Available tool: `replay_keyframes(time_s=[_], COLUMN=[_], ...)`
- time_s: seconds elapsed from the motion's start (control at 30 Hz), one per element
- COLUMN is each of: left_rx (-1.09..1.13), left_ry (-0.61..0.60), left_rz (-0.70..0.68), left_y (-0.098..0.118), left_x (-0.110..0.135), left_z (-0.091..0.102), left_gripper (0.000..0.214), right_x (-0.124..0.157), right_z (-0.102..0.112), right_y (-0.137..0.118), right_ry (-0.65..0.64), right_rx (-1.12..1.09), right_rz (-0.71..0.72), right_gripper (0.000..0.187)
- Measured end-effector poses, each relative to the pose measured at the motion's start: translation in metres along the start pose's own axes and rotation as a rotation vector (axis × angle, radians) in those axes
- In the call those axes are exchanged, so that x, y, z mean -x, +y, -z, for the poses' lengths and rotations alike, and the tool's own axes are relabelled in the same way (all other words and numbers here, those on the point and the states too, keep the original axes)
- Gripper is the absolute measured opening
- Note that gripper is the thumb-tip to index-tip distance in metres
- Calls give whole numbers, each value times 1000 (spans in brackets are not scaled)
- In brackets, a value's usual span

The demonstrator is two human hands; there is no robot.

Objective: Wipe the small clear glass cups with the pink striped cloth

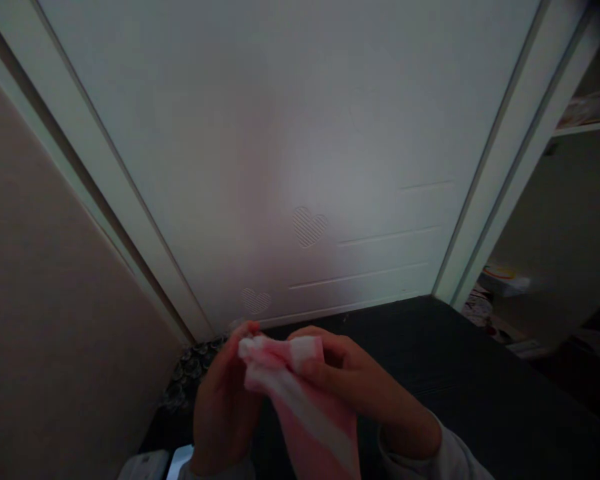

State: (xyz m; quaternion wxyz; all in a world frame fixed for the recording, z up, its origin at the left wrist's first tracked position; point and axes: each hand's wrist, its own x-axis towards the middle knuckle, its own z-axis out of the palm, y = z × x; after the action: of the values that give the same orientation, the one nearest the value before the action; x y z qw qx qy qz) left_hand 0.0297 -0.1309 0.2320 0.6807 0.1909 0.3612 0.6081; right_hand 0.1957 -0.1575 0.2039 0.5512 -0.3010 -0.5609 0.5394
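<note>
A soft pink cloth (313, 420) with broad white stripes hangs down between my hands, its lower end cut off by the bottom of the picture. My right hand (353, 373) pinches it near the upper right corner, thumb in front and fingers behind. At the bunched upper left end, my left hand (225, 400) is curled round the fabric; its fingertips are partly hidden by the folds. Grey sleeves show at both wrists.
Below my hands lies a dark tabletop (410, 347), backed by a white panel (260, 167) with embossed hearts. Clear round plastic pieces (190, 367) sit at the left. A lit phone-like screen (180, 461) and white object (144, 465) lie bottom left. Right, shelves hold a white box (507, 281).
</note>
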Motion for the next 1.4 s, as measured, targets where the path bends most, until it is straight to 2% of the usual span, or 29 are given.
replay_keyframes(time_s=[0.17,0.3,0.47,0.6,0.67,0.77,0.83,0.93,1.07,1.27,1.4], left_rx=[-28,-98,-127,-69,-47,-78,-110,-166,-244,-367,-447], left_ry=[-27,-131,-176,-267,-233,-107,-43,-23,-96,-208,-244], left_rz=[-21,-28,-69,-36,-79,-262,-317,-320,-330,-332,-331], left_y=[-2,-6,-8,0,6,14,16,13,2,-10,-18], left_x=[0,-4,-5,-12,-20,-31,-34,-34,-35,-41,-39], left_z=[-3,1,6,16,25,35,38,39,39,37,30], left_gripper=[16,21,34,33,34,43,47,50,45,42,39], right_x=[-6,-7,-7,-9,-11,-12,-12,-12,-14,-19,-19], right_z=[1,2,2,8,14,23,27,29,34,45,35], right_y=[12,12,8,8,9,8,7,6,11,16,17], right_ry=[198,252,307,458,565,669,673,605,544,477,397], right_rx=[-217,-388,-444,-443,-441,-477,-504,-534,-644,-797,-817], right_rz=[-67,-113,-129,-108,-68,-31,-30,-46,-101,-195,-212], right_gripper=[42,37,34,37,38,39,39,39,36,16,21])
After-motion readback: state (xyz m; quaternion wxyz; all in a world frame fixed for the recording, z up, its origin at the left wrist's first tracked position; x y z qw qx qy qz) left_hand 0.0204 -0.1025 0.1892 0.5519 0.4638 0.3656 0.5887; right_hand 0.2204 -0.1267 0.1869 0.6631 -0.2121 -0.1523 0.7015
